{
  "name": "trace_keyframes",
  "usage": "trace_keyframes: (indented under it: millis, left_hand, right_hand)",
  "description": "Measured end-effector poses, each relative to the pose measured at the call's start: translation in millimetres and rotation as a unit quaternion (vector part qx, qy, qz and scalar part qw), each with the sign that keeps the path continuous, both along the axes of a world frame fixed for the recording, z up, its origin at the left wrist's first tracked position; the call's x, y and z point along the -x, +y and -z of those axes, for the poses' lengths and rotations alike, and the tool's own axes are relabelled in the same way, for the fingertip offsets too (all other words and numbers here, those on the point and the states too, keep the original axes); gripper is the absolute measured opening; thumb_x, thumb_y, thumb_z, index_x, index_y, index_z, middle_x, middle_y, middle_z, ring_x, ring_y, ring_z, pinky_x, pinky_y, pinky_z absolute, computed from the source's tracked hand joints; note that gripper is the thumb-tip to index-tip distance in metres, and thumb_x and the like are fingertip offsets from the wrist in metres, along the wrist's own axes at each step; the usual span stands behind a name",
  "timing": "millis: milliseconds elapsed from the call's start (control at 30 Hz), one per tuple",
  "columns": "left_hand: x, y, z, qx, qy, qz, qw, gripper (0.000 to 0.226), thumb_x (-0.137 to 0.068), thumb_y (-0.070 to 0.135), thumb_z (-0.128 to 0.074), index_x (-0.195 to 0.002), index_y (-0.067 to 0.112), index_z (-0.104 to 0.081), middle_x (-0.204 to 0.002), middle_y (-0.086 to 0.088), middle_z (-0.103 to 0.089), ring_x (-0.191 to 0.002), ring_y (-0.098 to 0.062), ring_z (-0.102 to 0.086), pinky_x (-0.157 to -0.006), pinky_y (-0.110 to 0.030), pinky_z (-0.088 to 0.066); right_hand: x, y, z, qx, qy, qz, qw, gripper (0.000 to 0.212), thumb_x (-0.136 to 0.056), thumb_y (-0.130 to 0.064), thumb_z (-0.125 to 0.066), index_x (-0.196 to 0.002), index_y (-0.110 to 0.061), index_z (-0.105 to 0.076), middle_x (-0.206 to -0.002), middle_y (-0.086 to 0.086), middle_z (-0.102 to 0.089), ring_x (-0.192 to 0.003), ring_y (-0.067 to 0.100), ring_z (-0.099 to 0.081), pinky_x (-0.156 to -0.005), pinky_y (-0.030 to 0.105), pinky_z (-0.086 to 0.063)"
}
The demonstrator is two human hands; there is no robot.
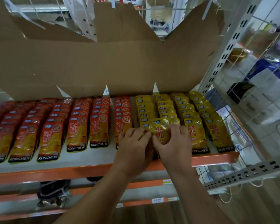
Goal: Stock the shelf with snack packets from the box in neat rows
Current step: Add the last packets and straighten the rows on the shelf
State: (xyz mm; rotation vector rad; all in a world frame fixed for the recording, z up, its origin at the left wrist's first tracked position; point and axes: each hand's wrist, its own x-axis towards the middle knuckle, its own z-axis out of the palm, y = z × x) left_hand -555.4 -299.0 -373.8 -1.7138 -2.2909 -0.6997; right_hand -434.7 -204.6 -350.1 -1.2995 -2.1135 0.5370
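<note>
a yellow snack packet (162,127) lies at the front of the yellow rows (198,131), on the right part of the shelf (94,159). both hands pinch it with curled fingers, the left hand (133,143) at its left edge and the right hand (174,141) at its right side. red packets (78,131) fill the rows to the left. the open cardboard box (87,65) stands just behind all the rows.
</note>
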Motion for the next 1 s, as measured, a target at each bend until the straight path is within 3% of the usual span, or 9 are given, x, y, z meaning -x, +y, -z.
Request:
trace_keyframes:
  millis: [167, 467, 700, 1000]
  left_hand:
    - [21, -12, 3, 0.001, -0.001, -0.007, 1.000, 0.041, -0.094, 0.041, -0.055, -0.125, 0.018, -0.069, -0.126, -0.002, -0.066, -0.113, -0.030, -0.057, -0.093, -0.049, -0.045]
    - [19, -15, 1, 0.003, 0.029, 0.050, 0.998, 0.042, -0.092, 0.044, -0.059, -0.125, 0.021, -0.071, -0.127, 0.001, -0.068, -0.105, -0.030, -0.057, -0.090, -0.048, -0.042]
    - [18, -16, 2, 0.016, 0.073, 0.104, 0.992, 0.041, -0.094, 0.038, -0.051, -0.125, 0.022, -0.072, -0.127, 0.000, -0.070, -0.104, -0.032, -0.057, -0.086, -0.050, -0.044]
    - [15, -14, -1, 0.046, 0.073, 0.074, 0.993, 0.040, -0.095, 0.043, -0.049, -0.123, 0.027, -0.072, -0.129, 0.003, -0.069, -0.104, -0.029, -0.054, -0.085, -0.048, -0.041]
  right_hand:
    - [19, -18, 5, -0.018, -0.049, 0.028, 0.998, 0.049, -0.075, -0.056, -0.075, -0.108, -0.023, -0.060, -0.110, 0.001, -0.057, -0.101, 0.029, -0.058, -0.089, 0.047, -0.044]
    - [20, -21, 7, -0.025, -0.002, 0.075, 0.997, 0.052, -0.073, -0.059, -0.067, -0.109, -0.021, -0.061, -0.106, 0.002, -0.058, -0.098, 0.029, -0.059, -0.084, 0.054, -0.052]
    - [11, -20, 5, -0.014, 0.014, 0.095, 0.995, 0.047, -0.076, -0.049, -0.078, -0.109, -0.020, -0.062, -0.103, -0.003, -0.053, -0.095, 0.024, -0.056, -0.082, 0.052, -0.052]
    - [8, -22, 10, -0.013, 0.000, 0.076, 0.997, 0.047, -0.077, -0.051, -0.078, -0.108, -0.021, -0.060, -0.103, -0.003, -0.053, -0.097, 0.022, -0.054, -0.083, 0.050, -0.051]
